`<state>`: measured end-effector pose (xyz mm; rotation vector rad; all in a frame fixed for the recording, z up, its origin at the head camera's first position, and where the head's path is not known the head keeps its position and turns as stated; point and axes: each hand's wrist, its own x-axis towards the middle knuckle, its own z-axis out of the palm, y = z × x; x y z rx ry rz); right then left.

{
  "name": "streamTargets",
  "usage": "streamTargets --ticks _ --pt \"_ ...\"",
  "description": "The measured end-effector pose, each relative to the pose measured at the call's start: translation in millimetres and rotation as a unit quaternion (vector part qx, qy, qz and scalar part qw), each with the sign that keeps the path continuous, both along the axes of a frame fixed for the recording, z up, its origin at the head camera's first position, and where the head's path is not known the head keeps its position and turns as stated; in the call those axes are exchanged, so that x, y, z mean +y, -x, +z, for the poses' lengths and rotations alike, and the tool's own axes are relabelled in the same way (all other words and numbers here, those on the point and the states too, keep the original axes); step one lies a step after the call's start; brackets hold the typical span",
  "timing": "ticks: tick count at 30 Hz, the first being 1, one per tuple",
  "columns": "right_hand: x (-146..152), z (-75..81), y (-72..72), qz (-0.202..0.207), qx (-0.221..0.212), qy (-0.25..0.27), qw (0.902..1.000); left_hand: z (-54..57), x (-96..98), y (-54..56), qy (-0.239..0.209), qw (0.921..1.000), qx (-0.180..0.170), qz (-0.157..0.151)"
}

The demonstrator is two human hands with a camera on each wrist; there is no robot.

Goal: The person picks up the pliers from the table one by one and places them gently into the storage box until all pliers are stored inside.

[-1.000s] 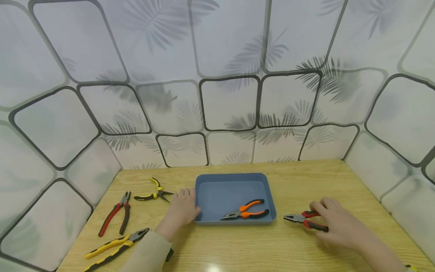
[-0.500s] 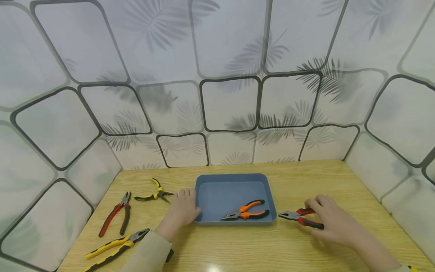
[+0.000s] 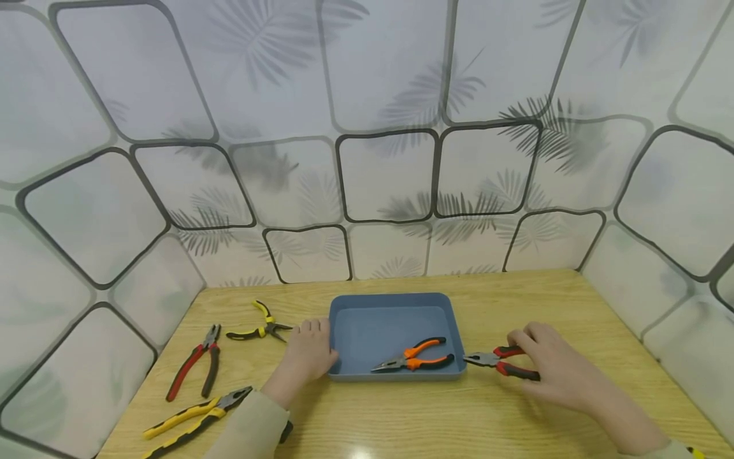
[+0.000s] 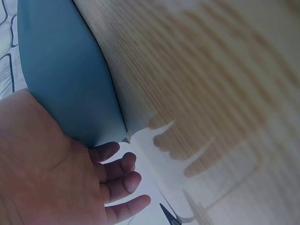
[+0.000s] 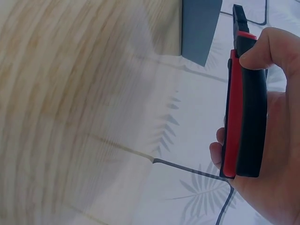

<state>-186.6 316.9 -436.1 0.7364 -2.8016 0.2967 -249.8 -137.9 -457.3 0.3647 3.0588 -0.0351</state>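
Observation:
A pair of red-and-black combination pliers point(image 3: 499, 361) is held by the handles in my right hand point(image 3: 564, 376). Their metal jaws point left and overlap the right rim of the blue tray point(image 3: 373, 319) in the head view. In the right wrist view, the thumb presses on one black-and-red handle point(image 5: 253, 112) of these pliers. Inside the tray lie orange-and-black long-nose pliers point(image 3: 415, 361), tip to the left. My left hand point(image 3: 308, 350) rests against the tray's left side. The left wrist view shows its fingers point(image 4: 123, 185) loosely bent near the tray wall point(image 4: 70, 70).
On the left of the wooden table point(image 3: 395, 414) lie small yellow-and-black pliers point(image 3: 267, 328), red-and-black pliers point(image 3: 201, 358) and larger yellow-and-black pliers point(image 3: 197, 417). A dark handle end point(image 3: 287, 431) shows beside the left sleeve. Patterned walls point(image 3: 390, 178) enclose the back and sides.
My right hand has moved left with the combination pliers, bringing their jaws to the tray's right rim. The left hand, the tray and the pliers inside it have stayed in place.

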Motion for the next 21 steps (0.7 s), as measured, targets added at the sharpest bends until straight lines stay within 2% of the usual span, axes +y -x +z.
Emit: streamTargets --ticks 9,21 --pt "-7 2.9 3.5 -0.002 -0.017 0.008 0.9998 -0.2 -0.4 -0.3 -0.002 1.0 0.001 -0.001" --pt "-15 4.9 9.7 0.009 -0.012 0.014 0.9998 1.4 -0.2 -2.0 -0.006 1.0 0.008 -0.002"
